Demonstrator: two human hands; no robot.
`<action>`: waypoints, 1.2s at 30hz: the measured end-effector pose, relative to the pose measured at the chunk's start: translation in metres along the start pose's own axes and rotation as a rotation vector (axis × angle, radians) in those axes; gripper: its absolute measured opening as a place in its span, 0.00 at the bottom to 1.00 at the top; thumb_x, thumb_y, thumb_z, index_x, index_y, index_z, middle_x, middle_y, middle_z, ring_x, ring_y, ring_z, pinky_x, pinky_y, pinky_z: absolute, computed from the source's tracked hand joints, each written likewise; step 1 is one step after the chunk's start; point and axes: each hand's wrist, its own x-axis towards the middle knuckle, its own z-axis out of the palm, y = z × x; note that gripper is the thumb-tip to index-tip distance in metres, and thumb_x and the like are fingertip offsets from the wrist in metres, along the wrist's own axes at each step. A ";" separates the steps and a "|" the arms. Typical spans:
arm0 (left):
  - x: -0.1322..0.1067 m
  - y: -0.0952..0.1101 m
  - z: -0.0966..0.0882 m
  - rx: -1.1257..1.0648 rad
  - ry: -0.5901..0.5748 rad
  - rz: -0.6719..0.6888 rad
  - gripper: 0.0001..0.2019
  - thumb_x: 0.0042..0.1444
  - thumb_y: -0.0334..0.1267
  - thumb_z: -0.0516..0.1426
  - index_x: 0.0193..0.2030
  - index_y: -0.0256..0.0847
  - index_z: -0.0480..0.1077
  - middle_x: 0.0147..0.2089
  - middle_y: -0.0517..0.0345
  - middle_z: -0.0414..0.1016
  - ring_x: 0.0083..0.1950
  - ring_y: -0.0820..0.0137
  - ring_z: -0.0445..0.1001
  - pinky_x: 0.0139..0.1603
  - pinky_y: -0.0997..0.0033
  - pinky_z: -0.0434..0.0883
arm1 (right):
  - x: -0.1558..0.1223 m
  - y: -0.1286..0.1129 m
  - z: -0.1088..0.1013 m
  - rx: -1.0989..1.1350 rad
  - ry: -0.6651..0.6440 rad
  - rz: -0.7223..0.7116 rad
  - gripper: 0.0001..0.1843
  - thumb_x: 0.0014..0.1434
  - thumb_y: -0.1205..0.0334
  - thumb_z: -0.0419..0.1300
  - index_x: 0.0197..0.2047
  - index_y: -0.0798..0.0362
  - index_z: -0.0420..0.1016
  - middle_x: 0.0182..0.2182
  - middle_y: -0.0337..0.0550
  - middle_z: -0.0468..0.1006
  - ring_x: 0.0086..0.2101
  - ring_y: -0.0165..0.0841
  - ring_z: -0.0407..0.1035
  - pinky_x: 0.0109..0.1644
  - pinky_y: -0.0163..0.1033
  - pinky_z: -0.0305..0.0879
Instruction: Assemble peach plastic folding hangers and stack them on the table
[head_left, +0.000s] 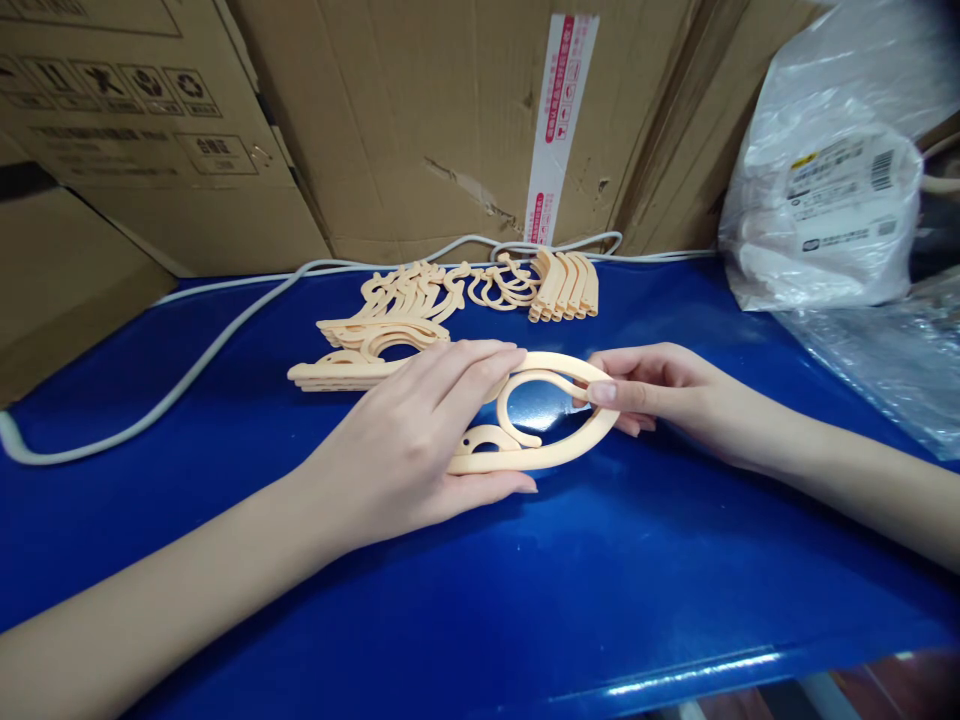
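Between my two hands is a cream plastic folding hanger [574, 447], folded into a loop with its curved hook inside. My left hand [420, 440] wraps over its left part, thumb below and fingers on top, hiding that end. At the right end of the loop, my right hand [652, 390] pinches the rim between thumb and fingers. Just behind my left hand lies a stack of similar folded hangers [337, 372], partly covered by it. Farther back are loose curved hanger arms [409, 292], several hooks [502, 288] and a row of curved hollow pieces [562, 285].
A blue tabletop [600, 580] lies under everything, its front edge at lower right. Cardboard boxes [420, 120] stand along the back. A white cable [225, 355] runs across the left and rear. Clear plastic bags with a labelled packet [832, 200] sit at right.
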 end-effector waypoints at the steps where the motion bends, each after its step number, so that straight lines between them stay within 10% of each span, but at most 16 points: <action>1: 0.000 0.000 0.000 0.001 -0.001 -0.001 0.34 0.61 0.55 0.60 0.65 0.34 0.58 0.63 0.36 0.69 0.65 0.53 0.69 0.66 0.53 0.66 | 0.000 -0.001 0.000 -0.003 -0.001 -0.003 0.19 0.61 0.47 0.63 0.28 0.53 0.70 0.20 0.33 0.64 0.22 0.25 0.55 0.24 0.35 0.49; 12: 0.006 -0.003 -0.020 0.005 -0.051 -0.056 0.30 0.63 0.47 0.59 0.67 0.36 0.57 0.66 0.42 0.66 0.68 0.55 0.64 0.68 0.55 0.64 | 0.000 0.003 -0.001 -0.060 0.043 -0.163 0.28 0.69 0.38 0.48 0.34 0.52 0.73 0.27 0.38 0.74 0.27 0.29 0.65 0.31 0.35 0.61; 20: 0.006 -0.054 -0.074 0.050 -0.129 -0.329 0.31 0.64 0.53 0.54 0.67 0.35 0.60 0.61 0.49 0.69 0.55 0.63 0.70 0.61 0.59 0.69 | 0.004 0.012 -0.008 -0.755 0.044 -0.439 0.24 0.66 0.47 0.59 0.59 0.51 0.72 0.58 0.52 0.74 0.57 0.43 0.69 0.60 0.50 0.64; 27: -0.014 -0.098 -0.067 -0.026 -0.244 -0.509 0.37 0.56 0.61 0.54 0.68 0.44 0.61 0.65 0.53 0.70 0.58 0.53 0.71 0.62 0.43 0.67 | 0.004 0.020 -0.007 -0.988 -0.075 -0.426 0.36 0.67 0.41 0.55 0.70 0.52 0.61 0.71 0.56 0.58 0.68 0.47 0.55 0.68 0.59 0.55; 36: -0.014 -0.101 -0.059 -0.031 -0.285 -0.570 0.42 0.48 0.65 0.58 0.66 0.45 0.63 0.67 0.53 0.68 0.61 0.52 0.70 0.65 0.52 0.65 | 0.004 0.018 -0.008 -1.007 -0.089 -0.406 0.37 0.66 0.39 0.53 0.70 0.53 0.62 0.71 0.56 0.57 0.68 0.48 0.54 0.68 0.59 0.55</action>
